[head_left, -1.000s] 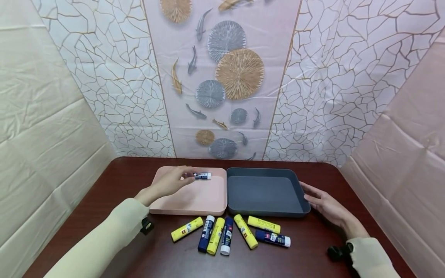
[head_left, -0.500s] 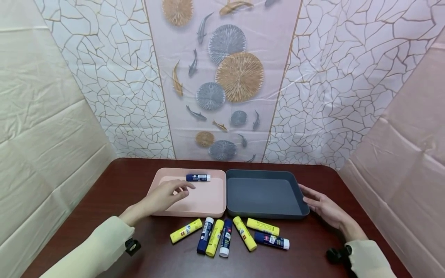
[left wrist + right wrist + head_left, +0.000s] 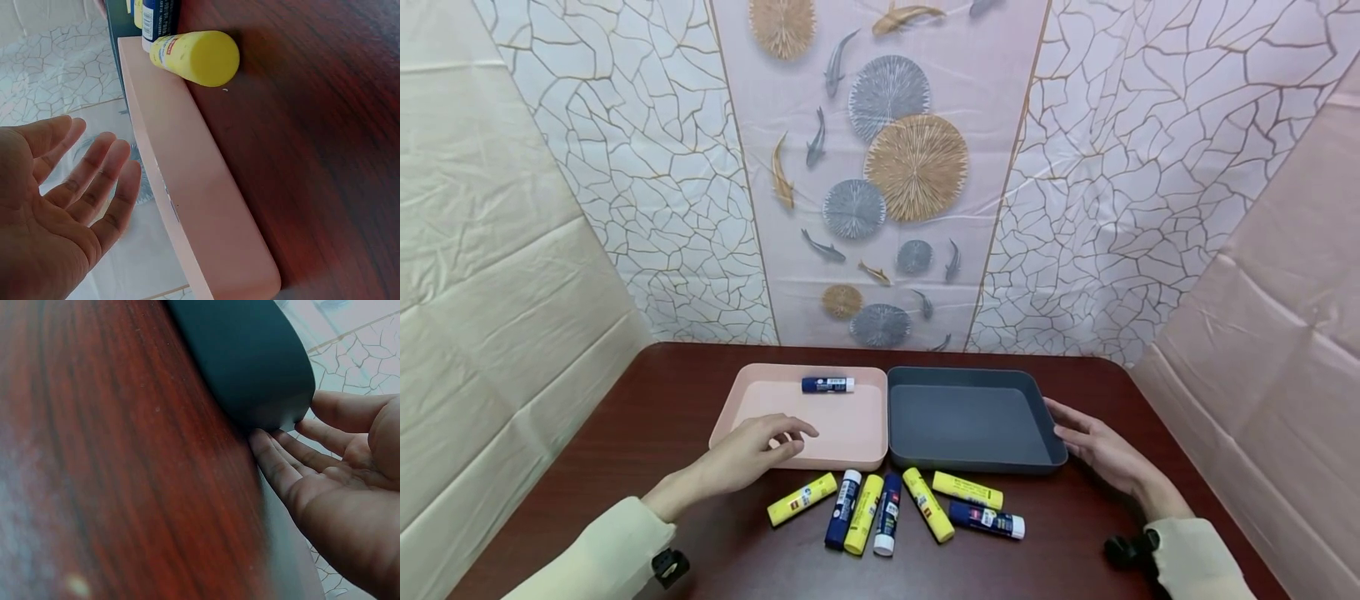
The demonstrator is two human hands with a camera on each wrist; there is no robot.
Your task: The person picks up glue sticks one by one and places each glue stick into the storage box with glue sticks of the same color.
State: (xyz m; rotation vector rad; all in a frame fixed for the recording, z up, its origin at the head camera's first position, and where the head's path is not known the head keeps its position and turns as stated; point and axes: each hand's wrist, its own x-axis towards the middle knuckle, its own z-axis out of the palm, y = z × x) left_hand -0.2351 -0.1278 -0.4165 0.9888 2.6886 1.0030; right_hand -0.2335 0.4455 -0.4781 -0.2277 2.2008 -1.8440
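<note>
My left hand (image 3: 745, 454) hovers over the front left part of the pink tray (image 3: 842, 425), fingers loosely bent and holding nothing. At the back of that tray lies a navy glue stick (image 3: 827, 385) with a white end. My right hand (image 3: 1108, 454) touches the right side of the dark blue-grey tray (image 3: 970, 417); in the right wrist view its fingertips rest against the tray's corner (image 3: 262, 375). In front of the trays lie several yellow glue sticks (image 3: 928, 504) and three navy ones (image 3: 843, 509). One yellow glue stick (image 3: 200, 59) shows end-on in the left wrist view.
Both trays stand side by side on a dark red-brown wooden table (image 3: 1045, 567). A patterned cloth backdrop (image 3: 917, 275) rises behind the table's back edge, and pale cloth walls (image 3: 1285, 333) flank it on both sides.
My left hand has let go of the navy glue stick, which stays in the pink tray, and has drawn back toward the front left. The right hand keeps its place at the dark tray.
</note>
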